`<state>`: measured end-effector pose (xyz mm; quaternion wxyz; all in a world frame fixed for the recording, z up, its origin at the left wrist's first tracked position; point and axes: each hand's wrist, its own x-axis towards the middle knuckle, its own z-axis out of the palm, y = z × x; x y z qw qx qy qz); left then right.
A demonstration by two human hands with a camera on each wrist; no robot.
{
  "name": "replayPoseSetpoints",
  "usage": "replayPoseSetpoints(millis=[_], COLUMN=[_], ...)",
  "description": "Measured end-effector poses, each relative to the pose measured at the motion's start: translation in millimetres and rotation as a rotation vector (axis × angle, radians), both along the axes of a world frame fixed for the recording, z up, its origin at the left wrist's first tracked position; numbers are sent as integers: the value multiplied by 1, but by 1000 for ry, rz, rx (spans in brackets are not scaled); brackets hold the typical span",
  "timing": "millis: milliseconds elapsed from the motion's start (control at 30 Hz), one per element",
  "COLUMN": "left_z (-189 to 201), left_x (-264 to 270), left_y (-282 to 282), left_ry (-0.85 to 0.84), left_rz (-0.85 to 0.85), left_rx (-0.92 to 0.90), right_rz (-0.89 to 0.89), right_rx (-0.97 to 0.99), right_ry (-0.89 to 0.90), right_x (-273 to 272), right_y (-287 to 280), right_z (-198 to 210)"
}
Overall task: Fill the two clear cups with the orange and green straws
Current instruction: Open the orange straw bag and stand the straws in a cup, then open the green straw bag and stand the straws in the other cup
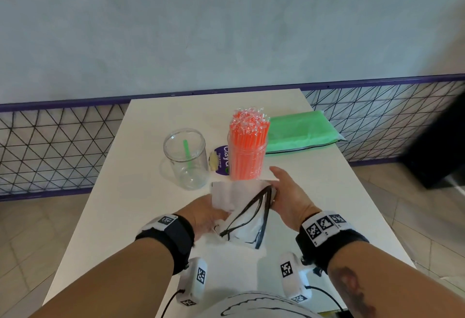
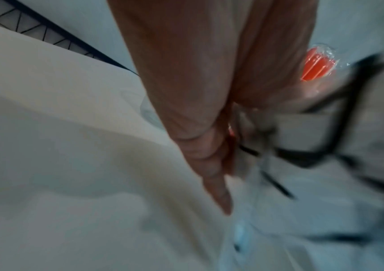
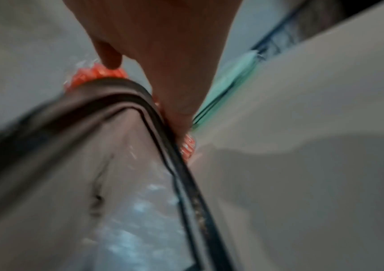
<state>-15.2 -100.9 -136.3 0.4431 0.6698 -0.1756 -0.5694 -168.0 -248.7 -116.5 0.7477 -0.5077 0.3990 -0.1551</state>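
A clear cup [image 1: 186,159] stands mid-table with one green straw [image 1: 187,154] in it. To its right a second clear cup [image 1: 247,156] is packed with wrapped orange straws [image 1: 249,121]. A flat pack of green straws [image 1: 299,131] lies at the back right. Just in front of the cups, both hands hold a crumpled clear plastic bag [image 1: 241,219] with black zip lines. My left hand [image 1: 208,214] grips its left side with curled fingers [image 2: 200,146]. My right hand [image 1: 284,192] presses fairly straight fingers against the right edge, thumb spread away.
A small purple packet [image 1: 221,159] lies between the two cups. The white table [image 1: 125,204] is narrow, with floor tiles on both sides. A wire-mesh fence with a purple rail [image 1: 63,141] runs behind it, and a dark object [image 1: 437,146] stands at the far right.
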Motion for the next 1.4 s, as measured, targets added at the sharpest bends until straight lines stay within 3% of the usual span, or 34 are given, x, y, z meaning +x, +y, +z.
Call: replayPoseSetpoints(millis=[100, 200, 333, 400, 500, 633, 767, 867, 967, 1000, 1067, 1100, 1167, 1233, 1300, 1400], left_z=[3, 14, 15, 12, 7, 2, 11, 19, 12, 10, 12, 13, 21, 36, 40, 23], left_x=[1, -5, -9, -4, 7, 13, 9, 11, 23, 27, 32, 31, 20, 1, -11, -11], left_y=[-5, -10, -13, -11, -2, 5, 3, 11, 18, 18, 13, 10, 4, -5, -11, -12], left_ry=[-238, -449, -496, -395, -42, 237, 314, 278, 142, 28, -391, -635, -1026, -1348, -1435, -1307], left_rz=[83, 65, 46, 115, 297, 302, 147, 26, -51, -87, -179, -173, -52, -116, -393, -608], left_rx=[-73, -200, -266, -218, -253, -163, -132, -106, 64, 140, 244, 228, 28, -212, -297, -76], right_rz=[208, 312, 309, 301, 270, 228, 317, 293, 226, 235, 269, 292, 352, 441, 532, 625], right_rx=[35, 45, 37, 18, 1, 63, 298, 222, 35, 12, -12, -26, -69, -132, -180, -271], right_ry=[193, 272, 281, 225, 159, 57, -114, -45, 166, 214, 302, 343, 394, 408, 418, 461], right_x=[4, 11, 18, 13, -3, -8, -7, -8, -12, -11, -7, -4, 4, 14, 27, 42], right_y=[6, 20, 23, 15, 2, -2, 7, 5, 0, -1, 0, 3, 8, 12, 21, 29], right_z=[-3, -5, -8, -8, -10, -13, -11, -18, -29, -34, -46, -48, -53, -56, -52, -46])
